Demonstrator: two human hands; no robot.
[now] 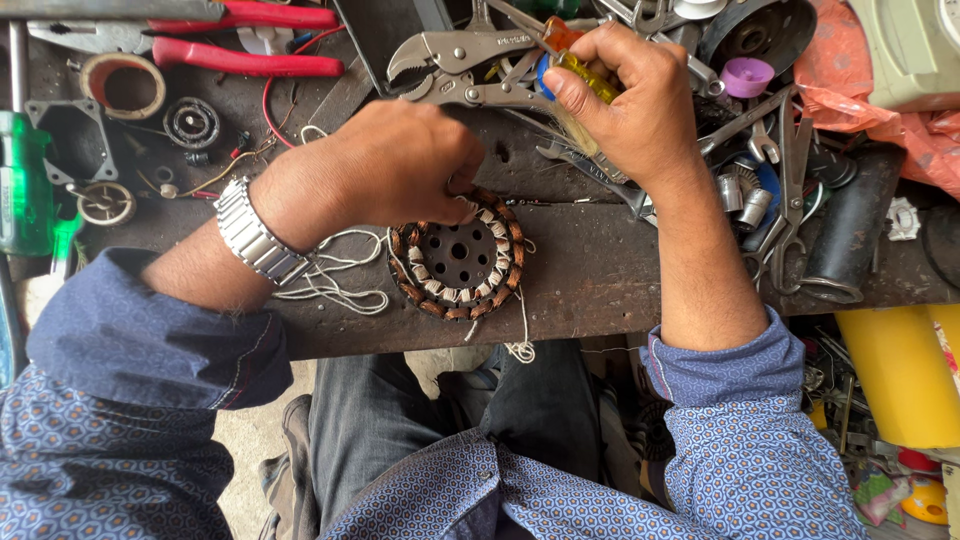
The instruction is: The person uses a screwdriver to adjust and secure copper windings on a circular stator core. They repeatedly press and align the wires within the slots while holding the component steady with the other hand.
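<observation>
A round motor stator [458, 256] with copper windings and a dark perforated centre lies on the dark workbench [590, 280]. My left hand [395, 165], with a metal watch on the wrist, rests on its upper left edge, fingers pinching at the windings. My right hand [625, 95] is above and to the right, closed around a screwdriver [580, 75] with a yellow and blue handle. White string [335, 280] trails from the stator to the left and hangs off the bench's front edge.
Locking pliers [460, 65] lie just behind the stator. Red-handled pliers [240, 40], a tape ring [122, 85] and a green tool [25, 180] sit at the left. Spanners, sockets and scissors [790, 190] crowd the right, with a yellow cylinder [900, 370] below.
</observation>
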